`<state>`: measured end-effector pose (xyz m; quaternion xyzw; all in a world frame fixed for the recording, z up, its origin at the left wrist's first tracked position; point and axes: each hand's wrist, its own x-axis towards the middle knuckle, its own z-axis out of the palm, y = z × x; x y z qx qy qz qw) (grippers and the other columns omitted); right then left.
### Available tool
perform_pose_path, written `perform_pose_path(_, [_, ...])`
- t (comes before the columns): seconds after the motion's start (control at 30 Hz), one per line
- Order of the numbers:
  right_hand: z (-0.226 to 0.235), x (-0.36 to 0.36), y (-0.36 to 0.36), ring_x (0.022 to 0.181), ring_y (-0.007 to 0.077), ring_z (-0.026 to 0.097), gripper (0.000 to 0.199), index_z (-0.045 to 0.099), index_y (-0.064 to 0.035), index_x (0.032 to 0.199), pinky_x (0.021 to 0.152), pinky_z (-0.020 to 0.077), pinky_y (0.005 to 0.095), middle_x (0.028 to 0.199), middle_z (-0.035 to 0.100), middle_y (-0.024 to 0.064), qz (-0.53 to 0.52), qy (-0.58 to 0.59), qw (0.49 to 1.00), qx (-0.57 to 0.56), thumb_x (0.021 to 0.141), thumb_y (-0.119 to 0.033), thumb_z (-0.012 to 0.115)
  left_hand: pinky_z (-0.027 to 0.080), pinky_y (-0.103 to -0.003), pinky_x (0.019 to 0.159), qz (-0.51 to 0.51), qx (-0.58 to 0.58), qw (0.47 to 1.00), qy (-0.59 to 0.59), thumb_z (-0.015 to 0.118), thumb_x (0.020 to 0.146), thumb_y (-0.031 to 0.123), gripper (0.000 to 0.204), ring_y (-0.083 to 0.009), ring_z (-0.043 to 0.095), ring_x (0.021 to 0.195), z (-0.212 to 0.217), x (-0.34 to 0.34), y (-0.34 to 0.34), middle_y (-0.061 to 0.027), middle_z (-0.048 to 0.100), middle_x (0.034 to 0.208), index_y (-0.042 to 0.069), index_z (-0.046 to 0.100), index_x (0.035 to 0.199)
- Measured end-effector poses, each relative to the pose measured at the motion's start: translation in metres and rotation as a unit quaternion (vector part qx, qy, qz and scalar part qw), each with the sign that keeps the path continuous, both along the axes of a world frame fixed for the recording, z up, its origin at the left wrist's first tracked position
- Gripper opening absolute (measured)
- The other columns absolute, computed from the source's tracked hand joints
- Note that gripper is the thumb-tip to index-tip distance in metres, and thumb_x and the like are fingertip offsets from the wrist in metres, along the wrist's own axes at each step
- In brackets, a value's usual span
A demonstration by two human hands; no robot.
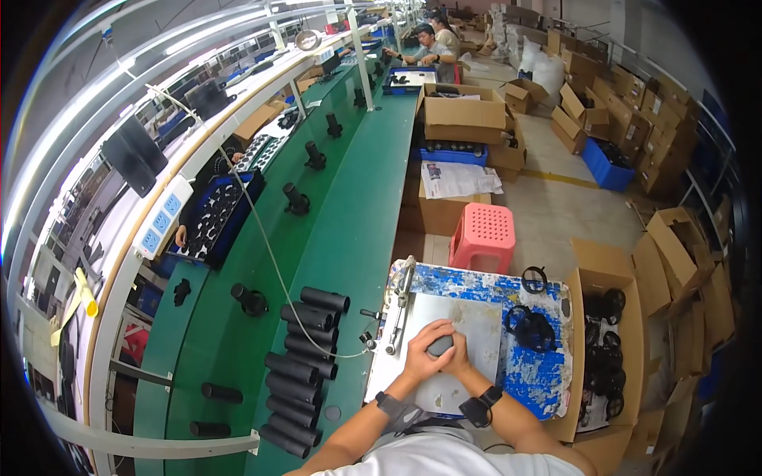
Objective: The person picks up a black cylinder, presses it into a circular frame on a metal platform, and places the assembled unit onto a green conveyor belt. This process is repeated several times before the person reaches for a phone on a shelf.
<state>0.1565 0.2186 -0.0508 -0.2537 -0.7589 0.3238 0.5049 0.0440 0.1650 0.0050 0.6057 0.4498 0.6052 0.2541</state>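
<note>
Both hands are together over a metal plate [472,317] on the worn blue-and-white worktable [530,373]. Between them they hold a dark grey piece with a rounded top [440,346]; its lower part is hidden. My left hand [419,355] wraps its left side, fingers over the far edge. Closed on the right side is my right hand [458,361]. A metal clamp-like fixture [401,309] stands at the plate's left edge. Right of the plate lie black ring-shaped parts [533,328], with another black ring [534,279] farther back.
Several black tubes [294,386] lie on the green bench [349,230] at my left. An open cardboard box [578,389] of black round parts stands at the right. Beyond the table is a pink stool [486,230]. A thin hose [266,238] crosses the bench. People sit farther along.
</note>
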Motion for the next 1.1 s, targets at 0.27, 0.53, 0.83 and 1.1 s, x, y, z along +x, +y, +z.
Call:
perform_pose_path(0.27, [-0.077, 0.006, -0.025, 0.094, 0.0263, 0.066, 0.041, 0.061, -0.0025, 0.107, 0.083, 0.0531, 0.038, 0.102, 0.067, 0.0143, -0.157, 0.046, 0.983, -0.088, 0.072, -0.017, 0.076, 0.044, -0.036, 0.097, -0.279, -0.083, 0.955, -0.053, 0.074, 0.07, 0.016, 0.034, -0.0267, 0.059, 0.109, -0.003, -0.011, 0.014, -0.0151, 0.063, 0.114, 0.003, 0.065, 0.099])
perform_pose_path(0.53, [-0.054, 0.019, -0.01, 0.099, 0.0197, 0.061, 0.045, 0.053, -0.0017, 0.117, 0.084, 0.0511, 0.0333, 0.108, 0.06, 0.0088, -0.035, 0.187, 0.909, -0.371, 0.079, -0.019, 0.071, 0.046, -0.038, 0.095, 0.065, 0.014, 0.996, -0.059, 0.078, 0.065, 0.022, 0.039, -0.03, 0.061, 0.107, -0.014, 0.025, 0.001, -0.0154, 0.065, 0.112, 0.004, 0.066, 0.098])
perform_pose_path(0.83, [-0.003, 0.021, -0.013, 0.098, 0.0175, 0.058, 0.06, 0.048, -0.0013, 0.119, 0.09, 0.047, 0.032, 0.107, 0.057, 0.0083, -0.021, -0.057, 0.987, -0.15, 0.07, -0.015, 0.08, 0.045, -0.034, 0.094, -0.158, -0.123, 0.973, -0.116, 0.074, 0.08, 0.028, 0.047, -0.0223, 0.06, 0.104, -0.017, -0.029, -0.012, -0.008, 0.064, 0.114, 0.004, 0.061, 0.118])
perform_pose_path(1.1, [0.056, 0.008, -0.023, 0.096, 0.0229, 0.061, 0.033, 0.057, 0.0011, 0.109, 0.094, 0.0456, 0.0359, 0.101, 0.064, 0.0148, 0.031, -0.031, 0.988, -0.145, 0.079, -0.005, 0.068, 0.049, -0.027, 0.079, 0.118, -0.062, 0.938, -0.32, 0.061, 0.089, 0.018, 0.023, -0.0141, 0.062, 0.088, 0.019, -0.108, -0.075, -0.0078, 0.067, 0.097, 0.001, 0.062, 0.105])
